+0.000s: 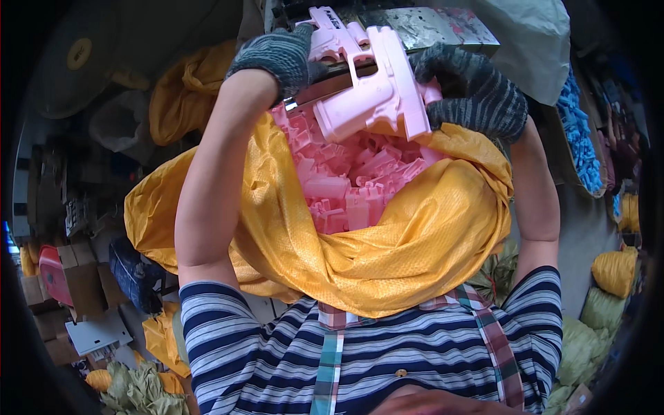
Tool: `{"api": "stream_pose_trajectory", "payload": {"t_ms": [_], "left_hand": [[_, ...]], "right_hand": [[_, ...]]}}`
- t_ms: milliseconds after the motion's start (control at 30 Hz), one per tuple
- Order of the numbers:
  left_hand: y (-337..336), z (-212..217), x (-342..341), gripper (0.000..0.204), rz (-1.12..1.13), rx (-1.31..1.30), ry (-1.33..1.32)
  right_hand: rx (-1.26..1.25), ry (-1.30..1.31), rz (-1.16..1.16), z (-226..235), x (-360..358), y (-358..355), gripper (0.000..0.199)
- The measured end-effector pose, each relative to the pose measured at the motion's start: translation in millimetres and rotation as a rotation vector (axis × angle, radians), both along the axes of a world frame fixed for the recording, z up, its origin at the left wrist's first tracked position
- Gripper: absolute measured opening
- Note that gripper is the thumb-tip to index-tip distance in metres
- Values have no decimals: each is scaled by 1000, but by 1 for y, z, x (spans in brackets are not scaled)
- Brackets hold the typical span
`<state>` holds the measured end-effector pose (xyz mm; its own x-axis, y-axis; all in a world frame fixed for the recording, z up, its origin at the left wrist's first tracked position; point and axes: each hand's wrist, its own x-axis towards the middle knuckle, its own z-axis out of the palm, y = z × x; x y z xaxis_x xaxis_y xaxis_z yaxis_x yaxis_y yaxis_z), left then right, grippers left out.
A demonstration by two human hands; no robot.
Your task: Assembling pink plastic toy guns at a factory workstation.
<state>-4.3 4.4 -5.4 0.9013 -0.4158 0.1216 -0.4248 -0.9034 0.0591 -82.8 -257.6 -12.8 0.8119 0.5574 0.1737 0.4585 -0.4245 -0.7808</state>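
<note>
Two pink plastic toy pistols are held up above the mouth of a yellow woven sack. My left hand, in a dark grey knitted glove, is closed around the edge of the farther toy pistol. The nearer toy pistol hangs tilted, its grip pointing to the lower left. My right hand, in a matching glove, is closed on that pistol's right side; some of its fingertips are hidden behind the plastic. Many similar pink plastic pieces fill the sack below.
Just beyond the hands stands a machine with a paint-speckled metal plate. A container of blue pieces is at the right. Cardboard boxes and a dark bag stand at the left. More sacks lie at the lower right.
</note>
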Motion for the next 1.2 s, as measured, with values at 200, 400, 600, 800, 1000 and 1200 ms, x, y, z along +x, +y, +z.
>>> {"api": "stream_pose_trajectory", "payload": {"t_ms": [200, 400, 600, 800, 1000, 1200], "left_hand": [[16, -34, -15, 47, -59, 120, -360], [102, -10, -78, 46, 418, 121, -248], [158, -13, -112, 58, 690, 341, -131], [110, -26, -127, 52, 55, -214, -215], [32, -60, -155, 47, -945, -668, 458], [24, -43, -164, 47, -857, -396, 577]], "right_hand": [[8, -458, -190, -9, 23, 5, 44], [50, -329, -15, -25, 75, 24, 48], [-140, -453, -114, -41, 111, 35, 45], [-299, -436, 22, 4, 55, 58, 34], [-725, 53, 441, -89, 32, 94, 50], [-1225, 201, 724, -139, 9, 95, 53]]}}
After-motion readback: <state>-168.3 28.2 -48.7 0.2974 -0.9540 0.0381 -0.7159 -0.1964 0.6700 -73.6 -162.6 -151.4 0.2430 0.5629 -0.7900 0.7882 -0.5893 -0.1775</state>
